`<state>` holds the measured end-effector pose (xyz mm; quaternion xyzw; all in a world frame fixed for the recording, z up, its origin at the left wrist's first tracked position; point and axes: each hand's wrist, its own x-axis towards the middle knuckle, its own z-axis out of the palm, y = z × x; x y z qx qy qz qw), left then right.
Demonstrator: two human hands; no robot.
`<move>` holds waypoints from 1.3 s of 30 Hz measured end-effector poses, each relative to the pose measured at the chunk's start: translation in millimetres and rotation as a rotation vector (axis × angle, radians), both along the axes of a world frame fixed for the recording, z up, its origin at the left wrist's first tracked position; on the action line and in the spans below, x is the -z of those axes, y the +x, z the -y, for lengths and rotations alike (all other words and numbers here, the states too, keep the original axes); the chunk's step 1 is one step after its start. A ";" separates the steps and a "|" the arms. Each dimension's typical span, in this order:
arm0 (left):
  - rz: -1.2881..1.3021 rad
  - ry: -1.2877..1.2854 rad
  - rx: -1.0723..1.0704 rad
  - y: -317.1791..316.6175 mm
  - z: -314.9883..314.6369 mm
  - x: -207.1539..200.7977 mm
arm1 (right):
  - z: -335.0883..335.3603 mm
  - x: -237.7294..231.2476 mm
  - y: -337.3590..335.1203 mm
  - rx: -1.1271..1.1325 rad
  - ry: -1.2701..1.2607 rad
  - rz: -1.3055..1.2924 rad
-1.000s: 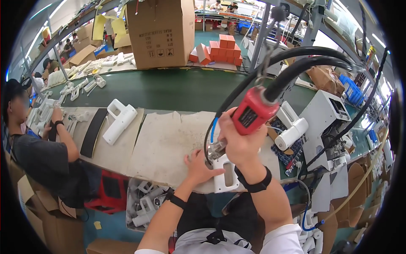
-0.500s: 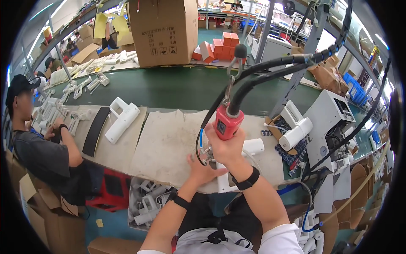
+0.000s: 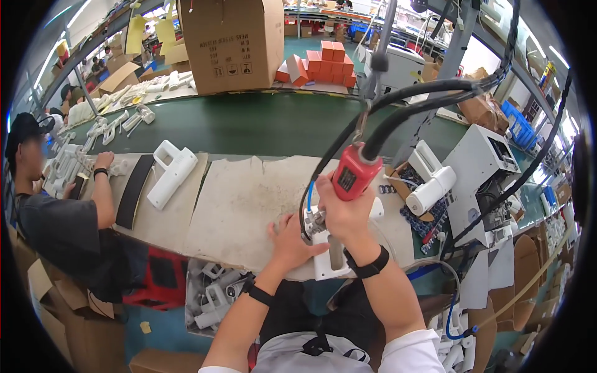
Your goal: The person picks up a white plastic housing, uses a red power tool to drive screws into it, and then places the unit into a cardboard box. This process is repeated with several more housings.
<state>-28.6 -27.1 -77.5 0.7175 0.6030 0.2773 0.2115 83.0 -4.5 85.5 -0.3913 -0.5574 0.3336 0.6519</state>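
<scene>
My right hand (image 3: 347, 214) is wrapped round a red electric screwdriver (image 3: 356, 173), which hangs from a metal hook and has thick black cables. The tool's lower end is hidden behind the hand. Under it, on the worktop, lies a white plastic handled housing (image 3: 328, 261) with some metallic parts showing at its left side. My left hand (image 3: 292, 241) grips this housing from the left, its thumb stretched across toward the handle. A thin black cable loops down between the two hands, with a short blue length beside it.
Left on the worktop (image 3: 227, 199) lie another white housing (image 3: 171, 177) and a black curved strip (image 3: 135, 193). A co-worker (image 3: 59, 217) sits beyond. At right are a white housing (image 3: 430, 186) and a grey machine (image 3: 472, 180). A green conveyor (image 3: 249, 124) runs behind; a parts bin (image 3: 214, 295) stands below.
My right hand and the screwdriver have shifted right, and the hanging hook with them. My left hand stays at the housing. The co-worker's near hand has risen farther over the bench.
</scene>
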 end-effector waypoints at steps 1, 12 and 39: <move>-0.006 0.010 0.018 2.9 1.1 -2.4 | 3.1 4.0 0.2 0.005 -0.010 -0.042; 0.167 0.012 -0.127 21.1 11.1 -6.9 | 19.6 -25.6 21.3 0.011 0.127 -0.113; 0.051 0.018 -0.183 9.3 -26.4 -5.3 | 40.3 -36.0 36.6 0.056 0.060 -0.106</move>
